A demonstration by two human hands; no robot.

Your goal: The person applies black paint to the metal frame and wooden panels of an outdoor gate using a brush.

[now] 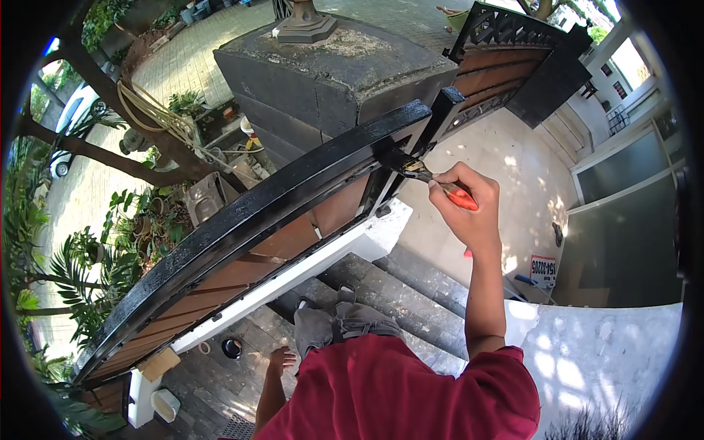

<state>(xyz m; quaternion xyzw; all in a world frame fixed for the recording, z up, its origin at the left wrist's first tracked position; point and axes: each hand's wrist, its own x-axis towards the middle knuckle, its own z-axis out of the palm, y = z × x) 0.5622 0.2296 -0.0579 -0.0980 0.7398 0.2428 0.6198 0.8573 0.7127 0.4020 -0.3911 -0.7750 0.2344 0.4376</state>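
Observation:
My right hand (466, 202) is closed around the orange-red handle of a paintbrush (418, 172). The brush's dark bristles touch the black metal frame of a gate or fence (249, 202), near its upper right end post. Glossy, wet-looking black covers the curved top rail, and brown panels fill the space beneath it. Down at my side hangs my left hand (281, 358), fingers loosely apart and holding nothing. On the tiled floor left of that hand stands a small round pot (231, 347) with black contents.
A dark stone pillar (330, 81) rises behind the rail. Stone steps (411, 286) descend below me. A white tub (166, 404) and a tan ring (204, 347) sit at lower left. Potted plants (147, 220) and a coiled hose (150, 110) are beyond the fence.

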